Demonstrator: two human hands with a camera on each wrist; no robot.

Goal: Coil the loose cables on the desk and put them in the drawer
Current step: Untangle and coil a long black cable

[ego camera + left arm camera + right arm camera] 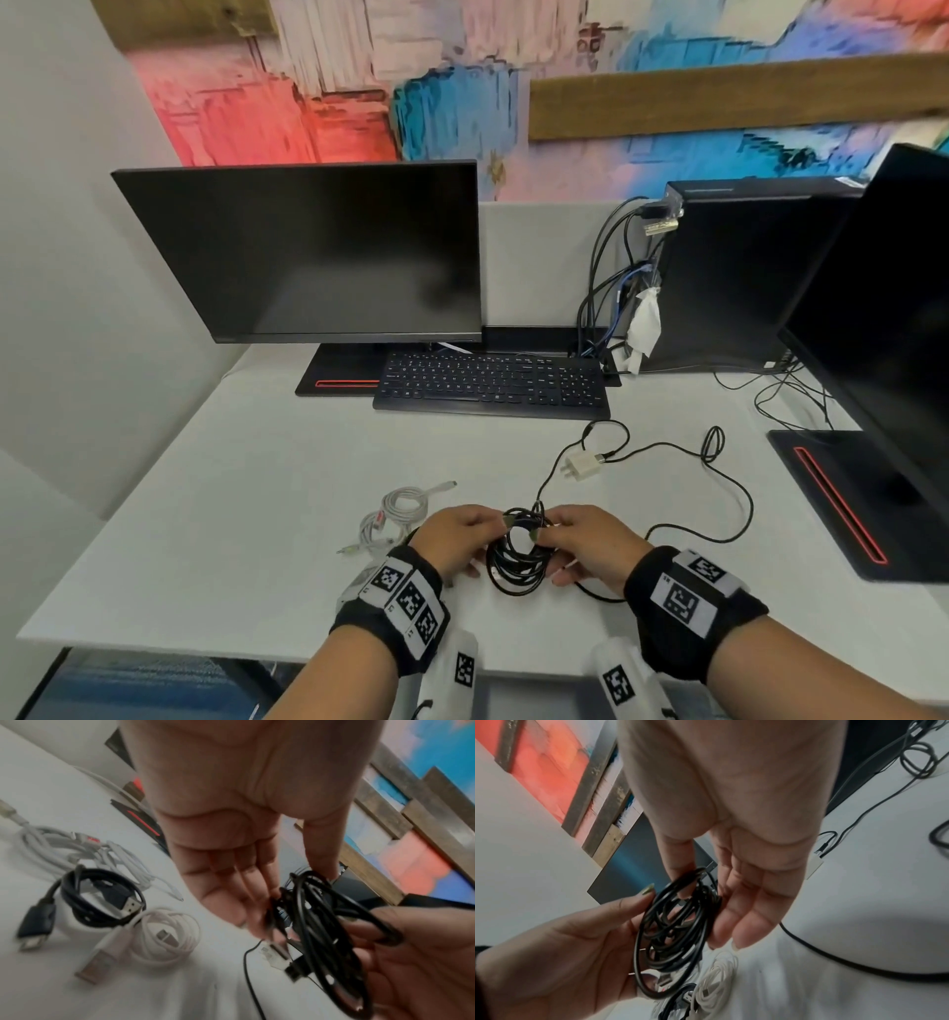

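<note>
A black cable coil (517,557) hangs just above the white desk (257,514) near its front edge, held between both hands. My left hand (488,529) pinches the coil's upper left side with thumb and fingers (259,902). My right hand (552,537) grips the upper right side, thumb through the loops (680,866). Black coil (323,933) (677,925) fills both wrist views. A loose black cable (739,493) trails over the desk to a white charger (583,465). No drawer is in view.
Coiled white cables (400,509) lie left of my left hand, beside a small black coil (97,898) and a white coil (164,937). A keyboard (493,383) and monitor (318,252) stand behind. A second monitor base (847,503) and PC tower (729,277) are at the right.
</note>
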